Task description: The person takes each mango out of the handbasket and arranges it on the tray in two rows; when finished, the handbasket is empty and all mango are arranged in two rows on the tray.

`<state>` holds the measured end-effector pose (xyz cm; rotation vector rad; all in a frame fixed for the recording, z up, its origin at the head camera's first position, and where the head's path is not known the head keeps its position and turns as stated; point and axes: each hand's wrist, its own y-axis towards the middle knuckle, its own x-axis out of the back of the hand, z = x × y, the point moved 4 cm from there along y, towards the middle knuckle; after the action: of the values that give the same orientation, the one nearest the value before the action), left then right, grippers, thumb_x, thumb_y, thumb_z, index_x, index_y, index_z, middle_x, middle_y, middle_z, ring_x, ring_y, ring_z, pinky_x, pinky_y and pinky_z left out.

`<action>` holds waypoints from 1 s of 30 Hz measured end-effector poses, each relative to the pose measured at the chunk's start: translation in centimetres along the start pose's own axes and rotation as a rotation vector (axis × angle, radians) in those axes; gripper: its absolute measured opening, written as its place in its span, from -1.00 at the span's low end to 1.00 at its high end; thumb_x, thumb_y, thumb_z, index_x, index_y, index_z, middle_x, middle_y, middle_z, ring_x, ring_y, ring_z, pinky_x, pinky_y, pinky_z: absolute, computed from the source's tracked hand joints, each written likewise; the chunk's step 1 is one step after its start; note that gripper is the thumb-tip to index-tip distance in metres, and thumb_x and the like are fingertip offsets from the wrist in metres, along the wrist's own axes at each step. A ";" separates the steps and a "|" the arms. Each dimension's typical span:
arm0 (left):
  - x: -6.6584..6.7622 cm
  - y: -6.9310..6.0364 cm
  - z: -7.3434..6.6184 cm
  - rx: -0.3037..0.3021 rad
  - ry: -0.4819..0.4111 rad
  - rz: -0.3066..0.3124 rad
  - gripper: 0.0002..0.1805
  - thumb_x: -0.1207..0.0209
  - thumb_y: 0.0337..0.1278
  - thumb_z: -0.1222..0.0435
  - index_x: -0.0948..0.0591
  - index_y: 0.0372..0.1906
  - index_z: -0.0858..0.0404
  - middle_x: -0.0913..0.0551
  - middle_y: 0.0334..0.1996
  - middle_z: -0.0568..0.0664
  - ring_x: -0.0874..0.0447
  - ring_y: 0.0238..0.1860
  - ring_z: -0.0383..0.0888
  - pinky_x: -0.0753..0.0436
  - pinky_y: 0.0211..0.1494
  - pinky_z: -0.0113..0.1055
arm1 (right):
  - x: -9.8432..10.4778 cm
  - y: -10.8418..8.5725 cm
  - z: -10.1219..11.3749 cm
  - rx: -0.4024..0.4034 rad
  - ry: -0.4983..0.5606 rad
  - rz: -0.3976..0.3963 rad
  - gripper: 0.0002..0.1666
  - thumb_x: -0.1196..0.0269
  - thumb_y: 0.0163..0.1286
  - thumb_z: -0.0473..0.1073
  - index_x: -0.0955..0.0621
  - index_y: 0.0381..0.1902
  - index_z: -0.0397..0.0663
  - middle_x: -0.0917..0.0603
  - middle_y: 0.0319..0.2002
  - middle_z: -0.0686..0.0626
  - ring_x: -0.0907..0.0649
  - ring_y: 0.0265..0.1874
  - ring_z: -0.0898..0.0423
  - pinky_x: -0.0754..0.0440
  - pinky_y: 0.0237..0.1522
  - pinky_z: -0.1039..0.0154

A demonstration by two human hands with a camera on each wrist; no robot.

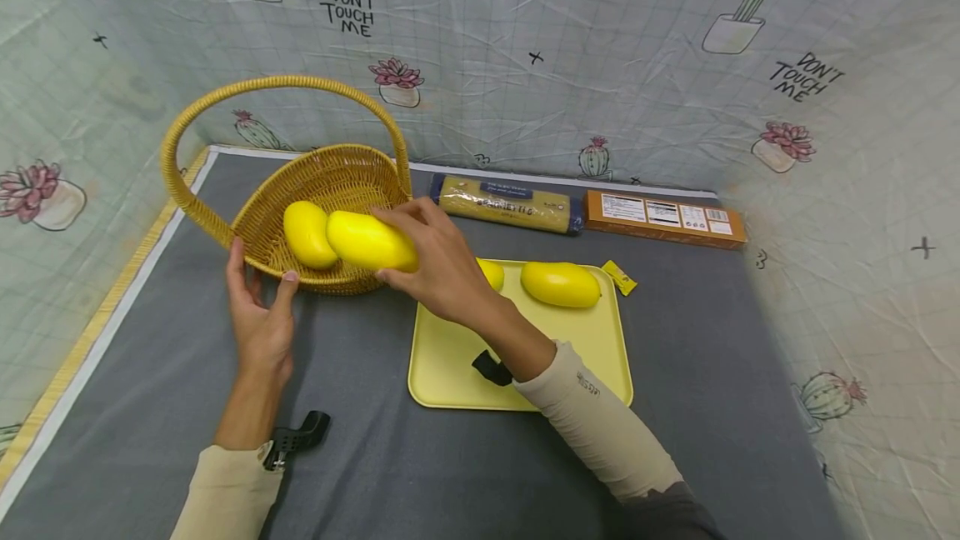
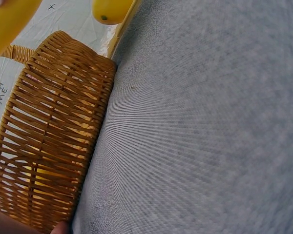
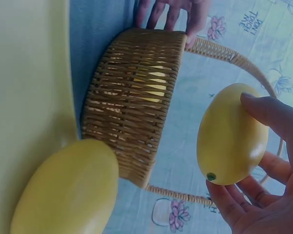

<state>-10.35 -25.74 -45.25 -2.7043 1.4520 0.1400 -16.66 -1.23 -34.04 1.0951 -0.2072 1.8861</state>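
Observation:
My right hand (image 1: 442, 265) holds a yellow mango (image 1: 371, 242) over the near right side of a woven basket (image 1: 352, 163). In the right wrist view the thumb lies on one side of this mango and the fingers on the other. Another mango (image 1: 306, 236) lies inside the basket. My left hand (image 1: 262, 323) grips the basket's near left rim, by the base of the arched handle (image 1: 285, 83). On a yellow tray (image 1: 450, 373) lie two more mangoes, one in plain sight (image 1: 561, 284) and one partly hidden behind my right hand.
Behind the tray lie a pack of spaghetti (image 1: 504, 204) and a long brown box (image 1: 663, 219). A small yellow sachet (image 1: 619, 277) is by the tray's far right corner. Printed cloth (image 1: 480, 65) walls in the grey table surface (image 1: 352, 457).

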 end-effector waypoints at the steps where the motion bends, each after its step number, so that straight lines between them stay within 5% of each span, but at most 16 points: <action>1: 0.0 0.0 0.0 0.002 -0.002 0.002 -0.09 -0.18 0.51 0.43 -0.06 0.71 -0.25 0.09 0.73 -0.32 0.17 0.72 -0.15 -0.14 0.72 -0.02 | 0.1 -0.3 -0.1 0.002 0.001 -0.003 -0.10 -0.58 0.30 -0.02 -0.50 0.55 0.18 -0.54 0.30 0.01 -0.54 0.25 0.10 -0.53 0.31 0.11; 30: 0.0 -0.1 -0.2 0.004 0.000 0.006 -0.10 -0.18 0.52 0.41 -0.08 0.70 -0.28 0.07 0.72 -0.35 0.13 0.71 -0.16 -0.19 0.69 -0.02 | 1.1 -8.9 -3.7 -0.117 -0.017 0.028 -0.13 -0.64 0.19 -0.09 -0.59 0.46 0.11 -0.58 0.25 -0.03 -0.57 0.24 0.02 -0.59 0.25 0.00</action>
<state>-10.29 -25.73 -45.10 -2.6968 1.4589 0.1365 -12.18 6.49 -37.91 1.0339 -0.3394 1.8658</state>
